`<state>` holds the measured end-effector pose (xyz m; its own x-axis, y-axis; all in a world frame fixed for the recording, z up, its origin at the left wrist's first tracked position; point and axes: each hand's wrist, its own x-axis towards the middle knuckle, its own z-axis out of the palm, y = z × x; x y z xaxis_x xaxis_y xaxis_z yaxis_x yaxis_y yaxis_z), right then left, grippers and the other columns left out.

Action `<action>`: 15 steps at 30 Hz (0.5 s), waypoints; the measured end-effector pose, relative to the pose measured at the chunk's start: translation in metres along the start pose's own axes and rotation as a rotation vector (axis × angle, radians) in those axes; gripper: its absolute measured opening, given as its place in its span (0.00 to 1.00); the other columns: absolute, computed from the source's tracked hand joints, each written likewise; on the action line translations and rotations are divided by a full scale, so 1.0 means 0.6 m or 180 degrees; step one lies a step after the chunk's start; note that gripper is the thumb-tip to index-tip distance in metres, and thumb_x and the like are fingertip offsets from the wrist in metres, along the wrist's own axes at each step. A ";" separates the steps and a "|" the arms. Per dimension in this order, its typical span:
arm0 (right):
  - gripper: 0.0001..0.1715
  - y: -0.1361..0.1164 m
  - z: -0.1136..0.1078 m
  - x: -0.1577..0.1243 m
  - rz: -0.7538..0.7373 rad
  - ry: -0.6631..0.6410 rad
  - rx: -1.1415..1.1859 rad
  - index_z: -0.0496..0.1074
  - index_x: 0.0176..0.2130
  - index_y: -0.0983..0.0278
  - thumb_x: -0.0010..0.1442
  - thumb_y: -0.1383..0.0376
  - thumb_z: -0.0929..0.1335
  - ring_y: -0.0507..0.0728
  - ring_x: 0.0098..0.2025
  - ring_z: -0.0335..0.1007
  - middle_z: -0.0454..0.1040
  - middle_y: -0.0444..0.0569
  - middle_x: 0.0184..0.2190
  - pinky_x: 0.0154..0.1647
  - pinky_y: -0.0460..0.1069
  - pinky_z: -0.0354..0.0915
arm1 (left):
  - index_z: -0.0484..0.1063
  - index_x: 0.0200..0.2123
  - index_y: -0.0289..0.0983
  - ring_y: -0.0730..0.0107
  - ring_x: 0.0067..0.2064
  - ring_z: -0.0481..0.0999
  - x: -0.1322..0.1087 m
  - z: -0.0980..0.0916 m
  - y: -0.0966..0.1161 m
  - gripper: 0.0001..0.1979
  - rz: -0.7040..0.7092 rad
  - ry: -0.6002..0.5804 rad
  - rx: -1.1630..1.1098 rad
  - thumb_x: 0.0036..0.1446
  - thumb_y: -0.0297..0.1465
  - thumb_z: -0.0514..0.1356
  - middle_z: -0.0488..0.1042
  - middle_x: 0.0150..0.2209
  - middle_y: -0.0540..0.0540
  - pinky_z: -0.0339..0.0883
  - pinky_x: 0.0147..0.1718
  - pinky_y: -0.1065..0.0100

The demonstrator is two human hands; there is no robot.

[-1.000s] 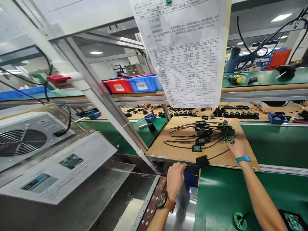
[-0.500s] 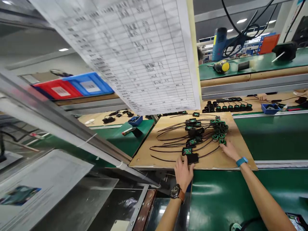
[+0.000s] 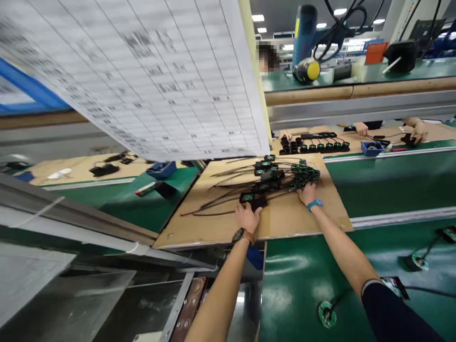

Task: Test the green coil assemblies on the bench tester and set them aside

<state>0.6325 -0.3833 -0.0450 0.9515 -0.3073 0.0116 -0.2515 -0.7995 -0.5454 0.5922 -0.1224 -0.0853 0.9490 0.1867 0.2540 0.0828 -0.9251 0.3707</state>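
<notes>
My left hand, with a watch on the wrist, has its fingers and thumb around the near side of a black plastic box that has cables. Beside that box lies another black box with a green circuit board showing. My right hand has its fingers closed at the near edge of a cluster of round green circuit boards; its fingertips are partly hidden. Black cables run left from the boxes across a cardboard sheet.
A paper chart hangs close in front. Round boards with cables, one a green ring board, lie on the green belt. A blue bin and other people's hands are at the far bench. A metal frame bar crosses the left.
My hands have moved forward, and the nearest box and round board now sit closer against the others. The camera view has shifted, bringing more of the belt on the right into sight.
</notes>
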 end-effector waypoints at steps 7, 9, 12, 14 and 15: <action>0.24 0.084 -0.093 -0.210 -0.0726 -0.0843 -0.0175 0.73 0.51 0.66 0.60 0.54 0.74 0.61 0.46 0.73 0.73 0.54 0.48 0.48 0.55 0.70 | 0.64 0.60 0.28 0.44 0.69 0.55 -0.084 -0.052 -0.020 0.28 0.0033 0.0102 -0.0796 0.62 0.39 0.56 0.59 0.66 0.28 0.51 0.66 0.48; 0.25 0.120 -0.107 -0.319 -0.0999 -0.1314 -0.0274 0.77 0.43 0.63 0.47 0.57 0.80 0.61 0.41 0.74 0.76 0.52 0.40 0.42 0.52 0.70 | 0.66 0.58 0.30 0.48 0.67 0.59 -0.141 -0.078 -0.039 0.25 -0.0015 0.0198 -0.1048 0.63 0.40 0.54 0.63 0.63 0.30 0.52 0.67 0.50; 0.25 0.162 -0.107 -0.447 -0.1892 -0.2554 -0.1105 0.77 0.45 0.61 0.47 0.66 0.79 0.63 0.39 0.76 0.76 0.55 0.43 0.38 0.52 0.69 | 0.70 0.53 0.32 0.50 0.64 0.63 -0.227 -0.109 -0.064 0.22 -0.0187 0.0289 -0.1460 0.63 0.41 0.53 0.68 0.58 0.32 0.53 0.66 0.49; 0.25 0.167 -0.102 -0.486 -0.2108 -0.2807 -0.1350 0.76 0.49 0.62 0.50 0.67 0.77 0.64 0.40 0.77 0.75 0.57 0.47 0.39 0.52 0.69 | 0.70 0.51 0.33 0.50 0.61 0.66 -0.279 -0.122 -0.073 0.23 -0.0351 0.0246 -0.1780 0.62 0.44 0.53 0.70 0.56 0.33 0.55 0.65 0.48; 0.25 0.159 -0.101 -0.493 -0.2195 -0.2883 -0.1242 0.75 0.50 0.63 0.51 0.66 0.77 0.65 0.41 0.77 0.75 0.58 0.47 0.40 0.52 0.69 | 0.70 0.51 0.34 0.50 0.60 0.67 -0.305 -0.126 -0.074 0.24 -0.0445 0.0174 -0.1960 0.61 0.46 0.53 0.71 0.55 0.33 0.56 0.65 0.47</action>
<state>0.3163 -0.4001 -0.0498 0.6464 0.5954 -0.4771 0.4713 -0.8034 -0.3640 0.3919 -0.0905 -0.0805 0.9236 0.3237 0.2052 -0.0008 -0.5339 0.8456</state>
